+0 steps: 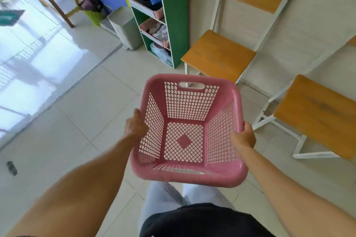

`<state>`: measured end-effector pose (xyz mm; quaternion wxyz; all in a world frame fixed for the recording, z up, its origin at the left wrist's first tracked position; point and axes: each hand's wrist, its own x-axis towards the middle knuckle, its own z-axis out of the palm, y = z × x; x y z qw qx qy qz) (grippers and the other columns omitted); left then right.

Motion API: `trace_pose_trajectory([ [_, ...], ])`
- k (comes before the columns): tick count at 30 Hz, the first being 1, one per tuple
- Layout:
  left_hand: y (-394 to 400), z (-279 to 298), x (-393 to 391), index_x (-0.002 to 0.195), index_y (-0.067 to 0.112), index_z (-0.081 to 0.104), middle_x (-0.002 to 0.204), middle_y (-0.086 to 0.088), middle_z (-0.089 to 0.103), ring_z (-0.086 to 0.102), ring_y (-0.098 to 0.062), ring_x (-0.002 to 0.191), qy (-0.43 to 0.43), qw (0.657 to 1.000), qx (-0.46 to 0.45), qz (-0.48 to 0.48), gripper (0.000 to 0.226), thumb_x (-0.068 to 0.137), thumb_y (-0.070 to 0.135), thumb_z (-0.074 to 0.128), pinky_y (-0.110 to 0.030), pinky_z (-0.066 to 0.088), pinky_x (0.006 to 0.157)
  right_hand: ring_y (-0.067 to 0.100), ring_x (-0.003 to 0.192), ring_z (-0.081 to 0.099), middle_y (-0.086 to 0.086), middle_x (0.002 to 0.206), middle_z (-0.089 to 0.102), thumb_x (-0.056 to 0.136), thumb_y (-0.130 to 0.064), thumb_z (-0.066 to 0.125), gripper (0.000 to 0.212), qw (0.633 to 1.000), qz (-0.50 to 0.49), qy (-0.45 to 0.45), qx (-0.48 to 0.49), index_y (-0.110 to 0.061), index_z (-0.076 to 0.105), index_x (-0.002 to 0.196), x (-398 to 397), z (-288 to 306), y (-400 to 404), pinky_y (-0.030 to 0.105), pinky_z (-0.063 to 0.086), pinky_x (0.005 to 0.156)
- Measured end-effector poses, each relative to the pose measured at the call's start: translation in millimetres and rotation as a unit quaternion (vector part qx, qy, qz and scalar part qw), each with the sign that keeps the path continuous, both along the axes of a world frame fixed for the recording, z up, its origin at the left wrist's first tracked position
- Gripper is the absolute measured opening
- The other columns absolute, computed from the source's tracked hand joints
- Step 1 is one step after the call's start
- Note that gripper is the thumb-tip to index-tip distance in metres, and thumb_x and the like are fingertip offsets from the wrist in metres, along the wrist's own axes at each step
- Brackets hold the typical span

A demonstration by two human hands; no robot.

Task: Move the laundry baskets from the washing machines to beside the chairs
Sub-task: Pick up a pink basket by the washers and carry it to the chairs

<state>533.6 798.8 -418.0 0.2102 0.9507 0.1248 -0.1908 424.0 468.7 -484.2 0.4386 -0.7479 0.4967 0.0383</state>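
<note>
An empty pink plastic laundry basket [189, 81] with lattice walls hangs in the air in front of me, above the tiled floor. My left hand [135, 124] grips its left rim and my right hand [244, 136] grips its right rim. Two chairs with orange wooden seats and white metal frames stand by the wall ahead on the right: one chair [218, 55] just beyond the basket, the other chair [317, 114] to its right. No washing machine is in view.
A green shelf unit [174, 15] holding pink baskets of clothes stands left of the nearer chair. A grey bin [126, 27] and a yellow-green basket [94, 16] sit farther left by a wooden table leg [57, 8]. A small dark object [12, 168] lies on the floor at left.
</note>
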Motion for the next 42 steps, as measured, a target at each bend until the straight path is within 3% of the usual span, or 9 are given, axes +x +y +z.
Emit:
trace_pose_trajectory([
  [3,0.5,-0.6,38.7,0.107,0.008,0.048,0.09,-0.011,0.058,0.051,-0.017,0.064,0.004,1.0,0.002,-0.011,0.025,0.084,0.001,0.042,-0.026,0.037,0.046,0.024,0.082,0.071,0.008,0.108,0.064,0.088,-0.008,0.058,0.04,0.999,-0.033,-0.006,0.009,-0.026,0.055,0.124,23.3,0.0,10.9,0.043,0.065,0.065],
  [9,14.6,-20.4,125.7,0.101,0.0,0.058,0.09,-0.013,0.061,0.055,-0.017,0.061,0.04,0.998,-0.018,-0.046,0.02,0.082,0.002,0.051,-0.026,0.046,0.043,0.022,0.079,0.072,0.007,0.107,0.067,0.093,-0.013,0.058,0.04,0.998,-0.061,0.027,0.017,-0.025,0.052,0.131,63.2,3.5,40.2,0.035,0.064,0.058],
  [12,17.1,-32.0,169.4,0.105,-0.003,0.053,0.091,-0.015,0.058,0.048,-0.015,0.059,0.058,0.994,-0.016,-0.088,0.023,0.082,-0.001,0.05,-0.025,0.039,0.042,0.02,0.073,0.073,0.005,0.099,0.07,0.09,-0.014,0.063,0.031,0.992,-0.11,0.064,0.028,-0.018,0.059,0.12,79.0,-0.5,59.1,0.034,0.064,0.059],
  [18,20.6,-64.6,243.7,0.117,-0.008,0.048,0.112,-0.024,0.056,0.059,-0.04,0.096,0.086,0.979,0.015,-0.183,0.034,0.085,0.002,0.051,-0.043,0.052,0.073,0.011,0.066,0.063,0.005,0.1,0.07,0.09,-0.012,0.065,0.025,0.982,-0.161,0.096,0.013,-0.013,0.063,0.115,104.8,-23.8,92.9,0.019,0.045,0.048],
  [23,19.7,-108.3,284.0,0.116,-0.01,0.049,0.112,-0.026,0.06,0.063,-0.041,0.098,0.103,0.972,0.021,-0.208,0.036,0.084,0.005,0.054,-0.042,0.056,0.072,0.009,0.063,0.059,0.001,0.097,0.067,0.09,-0.017,0.068,0.028,0.978,-0.166,0.128,0.01,-0.012,0.063,0.117,117.6,-58.9,111.0,0.016,0.037,0.046],
  [26,18.3,-139.4,299.9,0.116,-0.009,0.05,0.113,-0.023,0.057,0.06,-0.039,0.103,0.104,0.967,0.033,-0.232,0.035,0.082,0.002,0.053,-0.045,0.055,0.079,0.015,0.068,0.06,0.0,0.092,0.067,0.087,-0.021,0.071,0.028,0.979,-0.144,0.145,0.006,-0.014,0.066,0.113,127.3,-89.1,107.9,0.018,0.037,0.049],
  [34,2.8,-230.9,328.8,0.121,-0.007,0.05,0.116,-0.024,0.056,0.057,-0.04,0.108,0.088,0.948,0.091,-0.291,0.039,0.086,0.007,0.058,-0.051,0.053,0.087,0.022,0.08,0.07,-0.004,0.085,0.071,0.082,-0.028,0.075,0.023,0.984,-0.12,0.134,-0.004,-0.018,0.069,0.101,147.1,-185.6,90.9,0.034,0.058,0.075],
  [39,-1.7,-277.3,340.6,0.112,0.0,0.051,0.108,-0.018,0.06,0.06,-0.036,0.097,0.075,0.956,0.069,-0.275,0.038,0.08,0.016,0.062,-0.041,0.05,0.067,0.022,0.078,0.067,-0.002,0.089,0.069,0.084,-0.027,0.075,0.026,0.981,-0.144,0.131,-0.007,-0.016,0.067,0.106,149.3,-220.8,86.1,0.029,0.053,0.073],
  [42,-6.2,-293.1,344.7,0.109,0.002,0.051,0.104,-0.015,0.061,0.06,-0.034,0.093,0.076,0.954,0.064,-0.282,0.04,0.076,0.019,0.064,-0.04,0.049,0.066,0.023,0.081,0.068,0.0,0.092,0.071,0.085,-0.027,0.075,0.028,0.98,-0.146,0.132,-0.003,-0.015,0.067,0.108,146.5,-234.0,81.5,0.032,0.055,0.076],
])
